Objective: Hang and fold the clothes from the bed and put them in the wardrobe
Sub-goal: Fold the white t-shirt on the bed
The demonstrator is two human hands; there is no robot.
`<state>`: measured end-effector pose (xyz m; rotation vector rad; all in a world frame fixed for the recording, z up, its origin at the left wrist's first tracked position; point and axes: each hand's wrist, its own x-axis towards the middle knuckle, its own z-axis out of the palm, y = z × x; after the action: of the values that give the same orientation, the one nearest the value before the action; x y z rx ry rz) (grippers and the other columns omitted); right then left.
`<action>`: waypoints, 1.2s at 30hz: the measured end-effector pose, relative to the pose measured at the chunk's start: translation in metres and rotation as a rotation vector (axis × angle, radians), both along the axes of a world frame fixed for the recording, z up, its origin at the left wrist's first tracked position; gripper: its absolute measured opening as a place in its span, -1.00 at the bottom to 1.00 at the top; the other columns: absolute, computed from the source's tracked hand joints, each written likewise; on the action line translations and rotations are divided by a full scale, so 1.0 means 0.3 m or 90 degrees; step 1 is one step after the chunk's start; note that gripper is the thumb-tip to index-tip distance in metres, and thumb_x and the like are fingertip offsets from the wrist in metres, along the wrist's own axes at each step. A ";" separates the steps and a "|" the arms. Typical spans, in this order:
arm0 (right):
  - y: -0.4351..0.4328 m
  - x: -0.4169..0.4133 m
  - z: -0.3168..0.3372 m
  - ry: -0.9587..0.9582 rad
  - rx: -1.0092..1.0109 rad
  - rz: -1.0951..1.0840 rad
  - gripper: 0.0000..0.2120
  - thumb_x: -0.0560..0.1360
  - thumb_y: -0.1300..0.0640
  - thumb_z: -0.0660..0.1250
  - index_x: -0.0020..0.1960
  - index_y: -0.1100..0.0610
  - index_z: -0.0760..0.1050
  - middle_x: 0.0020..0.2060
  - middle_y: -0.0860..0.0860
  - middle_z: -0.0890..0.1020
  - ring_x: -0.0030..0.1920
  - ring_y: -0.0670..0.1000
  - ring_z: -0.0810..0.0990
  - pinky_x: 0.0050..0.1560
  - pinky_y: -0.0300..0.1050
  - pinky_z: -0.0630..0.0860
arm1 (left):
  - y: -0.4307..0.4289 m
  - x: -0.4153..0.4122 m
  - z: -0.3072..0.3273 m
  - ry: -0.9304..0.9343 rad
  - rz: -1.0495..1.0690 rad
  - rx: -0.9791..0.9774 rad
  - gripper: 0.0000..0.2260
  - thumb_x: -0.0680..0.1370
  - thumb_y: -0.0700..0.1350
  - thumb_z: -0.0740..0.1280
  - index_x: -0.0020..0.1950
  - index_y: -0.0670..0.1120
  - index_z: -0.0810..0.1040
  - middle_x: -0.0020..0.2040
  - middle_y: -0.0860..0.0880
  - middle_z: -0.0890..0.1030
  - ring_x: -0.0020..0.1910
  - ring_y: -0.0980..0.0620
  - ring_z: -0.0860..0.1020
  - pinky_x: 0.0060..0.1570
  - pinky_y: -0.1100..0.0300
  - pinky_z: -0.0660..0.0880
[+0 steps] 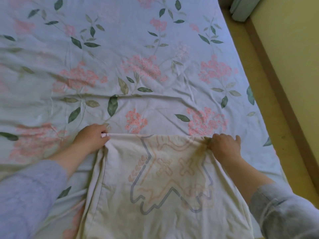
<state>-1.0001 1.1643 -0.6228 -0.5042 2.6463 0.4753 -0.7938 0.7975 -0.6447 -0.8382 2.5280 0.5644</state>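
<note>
A white garment (165, 183) with a faint orange and grey line print lies flat on the near part of the bed, its far edge folded into a straight line. My left hand (92, 138) pinches the left end of that far edge. My right hand (225, 144) grips the right end, where the cloth bunches under its fingers. The garment's near end runs out of the frame at the bottom.
The bed (120, 57) carries a pale blue sheet with pink flowers and green leaves, creased across the middle. Its right edge meets a wooden frame (269, 83) and a yellow floor. A pale folded thing (241, 7) sits at the top right corner.
</note>
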 end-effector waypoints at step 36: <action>0.339 0.339 0.213 0.062 -0.230 0.058 -0.96 0.49 0.22 0.27 -0.10 0.10 0.46 -0.16 0.00 0.55 -0.10 0.12 0.53 -0.31 -0.08 0.29 | 0.269 0.401 0.279 0.204 -0.069 -0.071 -0.86 0.44 -0.33 0.33 -0.06 -0.14 0.54 -0.05 -0.12 0.47 -0.19 -0.20 0.50 -0.29 0.04 0.36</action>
<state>-0.8983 1.2662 -0.5588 -0.7280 2.8254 0.0427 -0.6735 0.8783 -0.5610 -0.6892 2.8988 0.5649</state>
